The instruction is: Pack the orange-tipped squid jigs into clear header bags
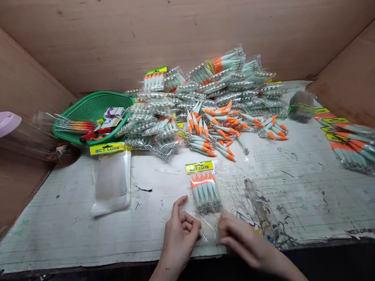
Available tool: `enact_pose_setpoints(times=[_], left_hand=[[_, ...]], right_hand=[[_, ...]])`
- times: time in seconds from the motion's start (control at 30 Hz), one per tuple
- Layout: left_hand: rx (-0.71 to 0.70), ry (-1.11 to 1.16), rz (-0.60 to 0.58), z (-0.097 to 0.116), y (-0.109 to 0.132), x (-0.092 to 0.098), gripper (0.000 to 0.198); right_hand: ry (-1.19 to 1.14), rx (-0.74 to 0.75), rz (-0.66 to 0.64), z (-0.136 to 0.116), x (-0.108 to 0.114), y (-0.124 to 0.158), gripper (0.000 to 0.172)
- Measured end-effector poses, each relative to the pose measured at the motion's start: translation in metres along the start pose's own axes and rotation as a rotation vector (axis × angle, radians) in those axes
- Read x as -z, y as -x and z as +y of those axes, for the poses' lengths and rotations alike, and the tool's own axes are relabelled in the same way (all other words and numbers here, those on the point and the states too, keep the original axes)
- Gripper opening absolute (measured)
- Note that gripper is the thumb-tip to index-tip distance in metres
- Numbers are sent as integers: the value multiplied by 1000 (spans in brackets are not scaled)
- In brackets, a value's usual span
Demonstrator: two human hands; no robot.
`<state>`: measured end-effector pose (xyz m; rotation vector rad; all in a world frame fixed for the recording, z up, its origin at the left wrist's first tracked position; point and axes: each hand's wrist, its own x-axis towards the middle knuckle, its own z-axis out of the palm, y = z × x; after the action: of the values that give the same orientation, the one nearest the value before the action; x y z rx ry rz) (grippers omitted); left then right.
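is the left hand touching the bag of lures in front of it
Touching. The head view shows the left hand with its fingers on the clear lower end of the bag of lures; the right hand is there too.

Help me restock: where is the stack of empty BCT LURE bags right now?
The empty bags lie on the table's left half, just below the green basket, left of the filled lure pack.
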<state>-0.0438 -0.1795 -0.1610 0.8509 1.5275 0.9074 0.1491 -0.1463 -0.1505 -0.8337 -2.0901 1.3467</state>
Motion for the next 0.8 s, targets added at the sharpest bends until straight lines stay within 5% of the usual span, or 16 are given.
enact_pose_setpoints(times=[0.13, 0.23, 0.3, 0.37, 0.47, 0.53, 0.63, 0.8], left_hand=[[-1, -16, -32, 1, 5, 2, 62], [-128, -148, -86, 0, 12, 14, 55], [-378, -391, -82, -1, 12, 27, 50], [-734, -689, -51, 2, 6, 37, 49], [-1263, -968, -152, 13, -12, 44, 40], [-1468, -1016, -263, 21, -23, 43, 30], [-1448, -946, -304, 23, -28, 38, 22], [-1043, -666, -74, 2, -3, 27, 18]], right_hand=[[-189, -334, 653, 29, 55, 33, 20], [396, -422, 886, 47, 94, 55, 18], [845, -293, 758, 44, 102, 58, 19], [1050, -38, 492, 32, 91, 49, 29], [1050, 375, 137, 13, 54, 22, 36], [987, 571, 61, 8, 32, 4, 31], [777, 617, 106, 10, 17, -6, 26], [389, 284, 280, 11, 6, 10, 18]])
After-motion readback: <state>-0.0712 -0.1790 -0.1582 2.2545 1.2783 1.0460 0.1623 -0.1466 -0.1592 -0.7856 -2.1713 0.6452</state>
